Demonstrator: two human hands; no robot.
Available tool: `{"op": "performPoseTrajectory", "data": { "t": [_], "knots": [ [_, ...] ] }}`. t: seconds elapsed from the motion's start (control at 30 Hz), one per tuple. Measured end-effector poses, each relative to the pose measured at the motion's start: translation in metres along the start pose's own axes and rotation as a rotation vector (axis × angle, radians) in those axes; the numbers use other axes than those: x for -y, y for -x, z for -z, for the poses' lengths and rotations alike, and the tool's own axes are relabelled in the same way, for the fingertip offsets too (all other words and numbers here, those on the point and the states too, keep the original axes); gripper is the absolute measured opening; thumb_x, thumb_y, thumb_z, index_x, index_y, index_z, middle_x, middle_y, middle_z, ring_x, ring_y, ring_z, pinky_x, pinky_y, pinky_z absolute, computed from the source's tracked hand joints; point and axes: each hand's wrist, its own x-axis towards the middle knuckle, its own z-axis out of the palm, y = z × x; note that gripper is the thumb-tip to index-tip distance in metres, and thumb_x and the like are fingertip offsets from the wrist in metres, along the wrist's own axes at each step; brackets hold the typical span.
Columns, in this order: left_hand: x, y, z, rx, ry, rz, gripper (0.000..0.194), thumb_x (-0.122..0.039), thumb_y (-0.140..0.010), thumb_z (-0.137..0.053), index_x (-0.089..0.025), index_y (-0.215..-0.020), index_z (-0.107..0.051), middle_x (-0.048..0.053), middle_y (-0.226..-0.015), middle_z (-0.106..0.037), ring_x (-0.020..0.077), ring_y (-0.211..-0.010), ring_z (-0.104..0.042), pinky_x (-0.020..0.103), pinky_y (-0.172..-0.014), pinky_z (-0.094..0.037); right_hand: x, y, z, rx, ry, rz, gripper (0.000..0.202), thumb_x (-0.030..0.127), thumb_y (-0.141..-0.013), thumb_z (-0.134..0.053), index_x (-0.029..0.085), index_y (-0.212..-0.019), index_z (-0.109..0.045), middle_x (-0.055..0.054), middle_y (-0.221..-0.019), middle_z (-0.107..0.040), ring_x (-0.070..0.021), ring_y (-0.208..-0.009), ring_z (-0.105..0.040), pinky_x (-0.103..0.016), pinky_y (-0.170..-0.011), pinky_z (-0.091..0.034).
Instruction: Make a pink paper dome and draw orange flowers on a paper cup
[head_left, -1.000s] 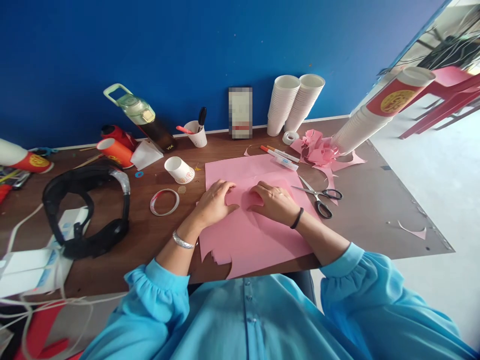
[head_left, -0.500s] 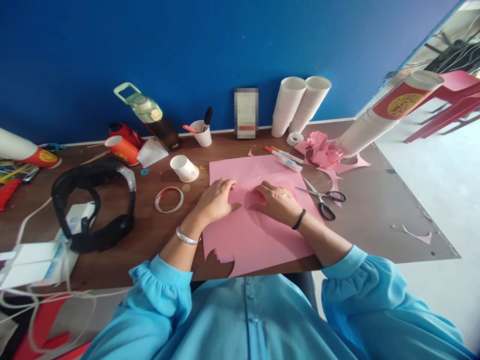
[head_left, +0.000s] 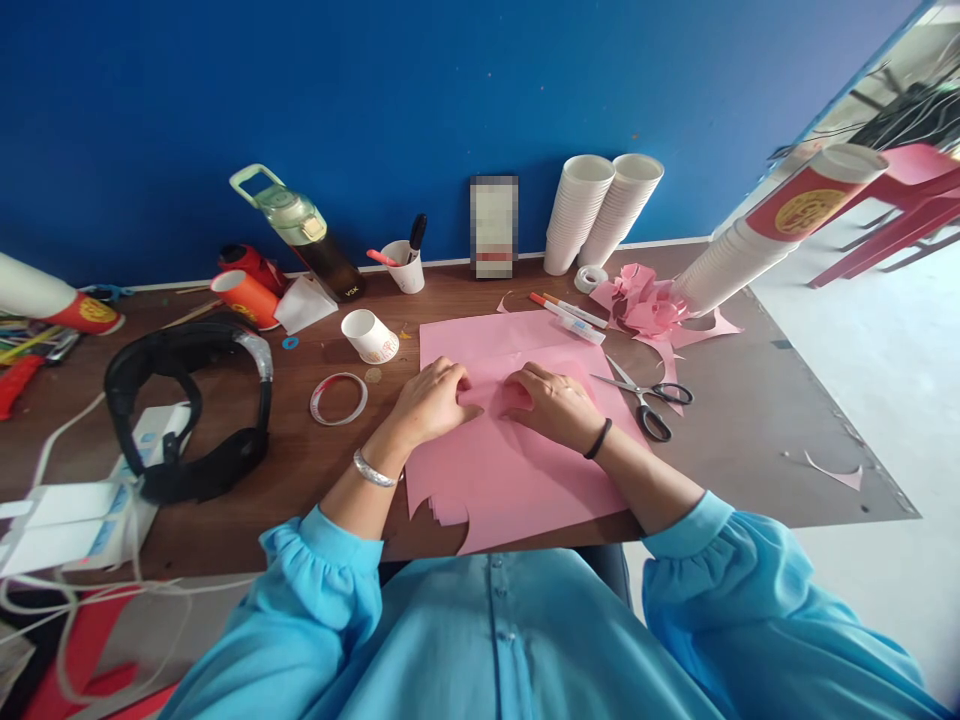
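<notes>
Several pink paper sheets (head_left: 525,490) lie on the brown table, with cut notches at their lower left edge. My left hand (head_left: 436,402) rests on the left part of the sheets, thumb apart from the curved fingers, holding nothing. My right hand (head_left: 556,402) sits on the right part, thumb and fingers apart, beside a piece of pink paper that is partly hidden under it. Just right of the sheets lie scissors (head_left: 646,397) with black handles, blades pointing left. Markers (head_left: 574,318) lie at the upper right corner of the paper.
Left of the sheets are a paper cup (head_left: 369,337), a tape ring (head_left: 338,399) and a black headset strap (head_left: 187,415). A bottle (head_left: 300,235), a pen cup (head_left: 403,268), a phone (head_left: 493,227) and cup stacks (head_left: 577,210) stand behind. Pink scraps (head_left: 645,300) lie right.
</notes>
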Motion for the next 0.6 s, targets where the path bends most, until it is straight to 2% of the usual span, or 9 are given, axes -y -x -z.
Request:
{"op": "performPoseTrajectory", "data": {
  "t": [0.13, 0.27, 0.37, 0.47, 0.53, 0.6],
  "knots": [
    [-0.003, -0.001, 0.0, -0.022, 0.048, 0.028, 0.027, -0.028, -0.076, -0.075, -0.023, -0.091, -0.053, 0.004, -0.09, -0.066, 0.0256, -0.085, -0.066, 0.037, -0.075, -0.05, 0.0, 0.0, 0.0, 0.002, -0.007, 0.001, 0.04, 0.041, -0.085, -0.078, 0.022, -0.117, -0.066, -0.007, -0.114, -0.07, -0.0231, -0.094, -0.072, -0.028, -0.07, -0.048],
    [-0.006, -0.001, 0.0, -0.059, 0.375, 0.061, 0.03, -0.024, -0.077, -0.072, -0.023, -0.099, -0.052, -0.002, -0.081, -0.068, 0.0193, -0.075, -0.064, 0.032, -0.071, -0.047, -0.002, -0.002, -0.001, -0.03, -0.111, -0.026, 0.036, 0.036, -0.084, -0.078, 0.021, -0.115, -0.068, -0.008, -0.111, -0.071, -0.0214, -0.09, -0.07, -0.029, -0.071, -0.048],
    [-0.011, 0.0, 0.001, -0.14, 0.722, 0.094, 0.034, -0.033, -0.077, -0.073, -0.022, -0.103, -0.054, -0.001, -0.085, -0.069, 0.0158, -0.073, -0.062, 0.029, -0.07, -0.048, -0.003, -0.006, 0.0, -0.093, -0.447, -0.067, 0.031, 0.034, -0.081, -0.078, 0.019, -0.107, -0.069, -0.006, -0.1, -0.071, -0.017, -0.081, -0.065, -0.029, -0.072, -0.048],
    [-0.018, 0.002, 0.0, -0.213, 0.957, 0.114, 0.041, -0.041, -0.075, -0.076, -0.019, -0.105, -0.058, 0.002, -0.094, -0.07, 0.017, -0.083, -0.065, 0.029, -0.075, -0.051, -0.003, -0.008, 0.001, -0.112, -0.917, -0.041, 0.032, 0.046, -0.081, -0.076, 0.018, -0.094, -0.069, -0.003, -0.087, -0.069, -0.0139, -0.073, -0.06, -0.027, -0.068, -0.048],
    [-0.023, 0.003, -0.002, -0.209, 1.034, 0.116, 0.043, -0.042, -0.073, -0.079, -0.019, -0.104, -0.059, 0.003, -0.096, -0.07, 0.0175, -0.086, -0.065, 0.029, -0.077, -0.052, -0.001, -0.009, 0.001, -0.125, -1.126, -0.046, 0.035, 0.052, -0.079, -0.076, 0.018, -0.085, -0.068, -0.001, -0.08, -0.067, -0.0128, -0.069, -0.057, -0.027, -0.064, -0.047],
    [-0.025, 0.004, -0.004, -0.165, 1.072, 0.106, 0.044, -0.042, -0.071, -0.082, -0.018, -0.102, -0.061, 0.003, -0.094, -0.07, 0.0166, -0.084, -0.063, 0.027, -0.075, -0.051, 0.0, -0.008, 0.001, -0.168, -1.227, -0.089, 0.036, 0.053, -0.077, -0.077, 0.019, -0.081, -0.066, 0.0, -0.075, -0.064, -0.0119, -0.066, -0.054, -0.026, -0.061, -0.046]
  ]
}}
